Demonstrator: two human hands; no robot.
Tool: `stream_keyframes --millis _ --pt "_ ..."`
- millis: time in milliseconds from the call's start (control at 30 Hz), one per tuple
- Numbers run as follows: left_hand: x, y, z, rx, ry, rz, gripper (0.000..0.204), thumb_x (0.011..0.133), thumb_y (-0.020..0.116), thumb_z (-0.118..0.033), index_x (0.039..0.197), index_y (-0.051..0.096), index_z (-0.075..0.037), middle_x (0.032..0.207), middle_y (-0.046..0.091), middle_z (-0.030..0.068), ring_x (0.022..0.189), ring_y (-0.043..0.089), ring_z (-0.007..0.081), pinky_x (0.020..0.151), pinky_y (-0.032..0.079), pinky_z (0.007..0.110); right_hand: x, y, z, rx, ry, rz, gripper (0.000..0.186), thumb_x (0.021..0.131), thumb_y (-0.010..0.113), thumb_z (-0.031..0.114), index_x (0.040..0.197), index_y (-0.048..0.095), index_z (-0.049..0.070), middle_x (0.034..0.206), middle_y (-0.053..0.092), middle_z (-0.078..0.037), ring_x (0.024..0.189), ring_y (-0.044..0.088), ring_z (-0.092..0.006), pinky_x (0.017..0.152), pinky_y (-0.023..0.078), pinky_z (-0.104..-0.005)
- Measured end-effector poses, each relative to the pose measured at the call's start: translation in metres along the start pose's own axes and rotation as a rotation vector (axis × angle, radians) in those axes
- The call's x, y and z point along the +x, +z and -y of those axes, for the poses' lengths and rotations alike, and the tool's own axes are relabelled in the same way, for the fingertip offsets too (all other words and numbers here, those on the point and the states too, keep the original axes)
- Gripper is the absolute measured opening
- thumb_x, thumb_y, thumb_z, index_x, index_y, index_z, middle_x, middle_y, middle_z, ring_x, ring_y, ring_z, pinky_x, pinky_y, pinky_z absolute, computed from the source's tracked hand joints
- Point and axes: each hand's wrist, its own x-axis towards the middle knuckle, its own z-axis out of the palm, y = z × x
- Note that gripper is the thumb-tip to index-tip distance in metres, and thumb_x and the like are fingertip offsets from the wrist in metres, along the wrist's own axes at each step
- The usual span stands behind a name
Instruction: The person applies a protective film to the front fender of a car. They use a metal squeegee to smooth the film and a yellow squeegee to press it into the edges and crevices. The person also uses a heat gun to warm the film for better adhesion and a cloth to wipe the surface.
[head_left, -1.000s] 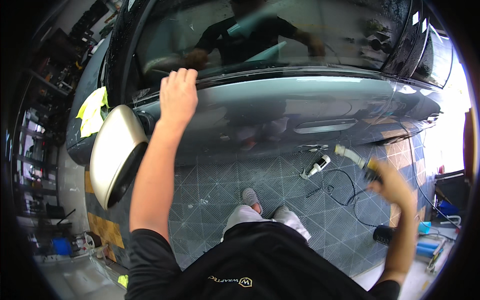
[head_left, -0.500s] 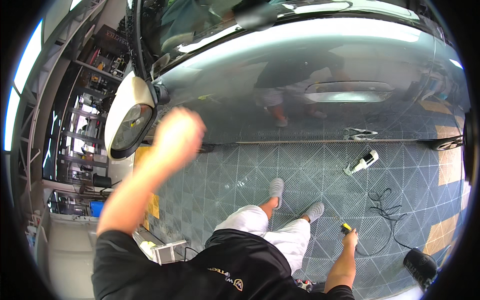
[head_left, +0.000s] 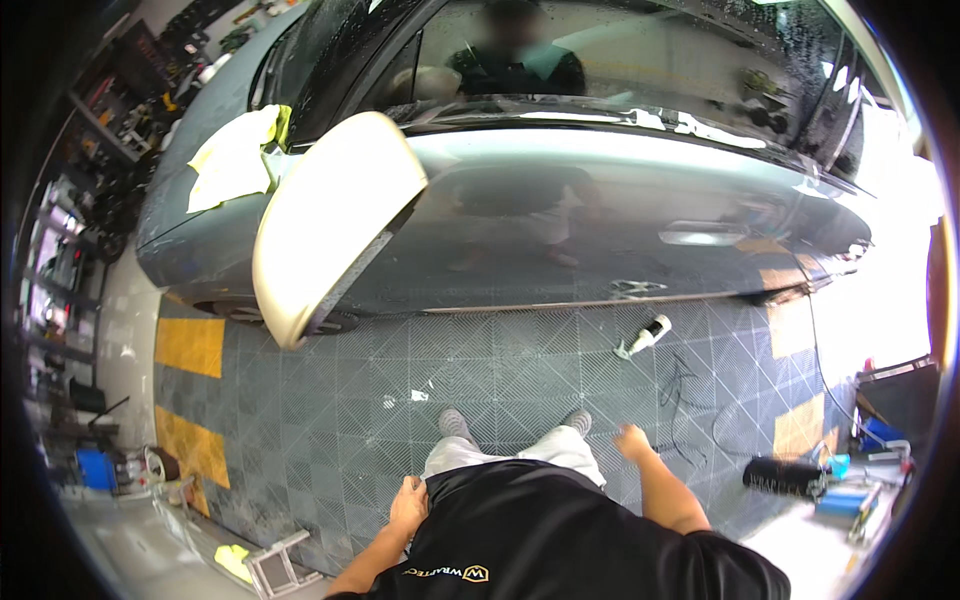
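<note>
I stand facing the side of a grey car (head_left: 600, 230) with a cream-coloured side mirror (head_left: 330, 220). My left hand (head_left: 408, 500) hangs at my hip against my black shirt, fingers loose, with nothing in it. Out to the side of my thigh, my right hand (head_left: 632, 440) has its fingers spread and looks empty. Both hands are well away from the car door. A white spray bottle (head_left: 645, 335) lies on the grey tiled floor (head_left: 480, 350) ahead of my right foot, near the car's sill.
A yellow cloth (head_left: 235, 155) lies on the car's hood. A black cable (head_left: 690, 395) loops over the floor at right, near a black roll (head_left: 785, 475) and blue tools (head_left: 850, 495). Yellow floor tiles (head_left: 190, 345) and a small metal step (head_left: 275, 570) are at left.
My left hand has come off the car door and dropped to my hip. My right hand has lowered to my side, and the yellowish tool it held is no longer seen in it.
</note>
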Motion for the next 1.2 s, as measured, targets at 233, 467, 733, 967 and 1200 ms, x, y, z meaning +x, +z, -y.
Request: stream_keyframes --millis 233,467,733,967,1200 --pt "0.002 0.0 0.085 0.16 0.171 -0.234 0.019 0.09 0.061 -0.012 0.103 0.072 -0.002 0.132 0.06 0.0161 0.117 0.058 0.0386 0.094 0.05 0.05 0.011 -0.028 0.267 0.158 -0.387 0.037 0.05 0.091 0.064 0.024 0.133 0.06 -0.003 0.123 0.067 -0.029 0.118 0.063 -0.0459 0.099 0.052 -0.0511" --pt "-0.055 -0.173 0.105 0.014 0.168 -0.068 0.014 0.095 0.066 -0.012 0.093 0.067 0.003 0.091 0.066 0.0237 0.082 0.065 0.0422 0.073 0.053 0.05 -0.036 -0.057 0.361 0.414 -0.501 0.215 0.052 0.093 0.063 0.022 0.139 0.058 -0.003 0.133 0.064 -0.028 0.126 0.06 -0.0431 0.109 0.047 -0.0472" --pt "0.074 -0.259 -0.152 -0.475 0.173 -0.064 0.023 0.102 0.061 -0.017 0.095 0.065 0.004 0.081 0.069 0.0119 0.074 0.068 0.0185 0.068 0.052 0.032 -0.05 -0.118 0.42 0.591 -0.977 -0.034 0.059 0.094 0.068 0.021 0.146 0.045 0.002 0.121 0.062 -0.02 0.112 0.064 -0.0397 0.097 0.053 -0.0462" --pt "0.087 -0.292 -0.299 -0.136 0.45 -0.06 0.017 0.099 0.067 -0.011 0.108 0.069 0.003 0.103 0.072 0.017 0.089 0.073 0.0204 0.078 0.057 0.03 -0.03 -0.217 0.355 0.882 -1.008 -0.157 0.033 0.087 0.072 0.005 0.119 0.062 0.002 0.107 0.066 -0.017 0.097 0.067 -0.036 0.083 0.055 -0.0434" --pt "0.138 -0.508 -0.382 0.253 0.812 -0.361 0.032 0.095 0.069 -0.01 0.123 0.069 0.004 0.111 0.072 0.0145 0.102 0.071 0.0238 0.09 0.055 0.034 0.034 -0.341 0.353 0.148 -1.129 -1.198 0.038 0.072 0.073 0.007 0.11 0.07 0.008 0.103 0.065 -0.009 0.093 0.063 -0.0266 0.078 0.053 -0.0398"
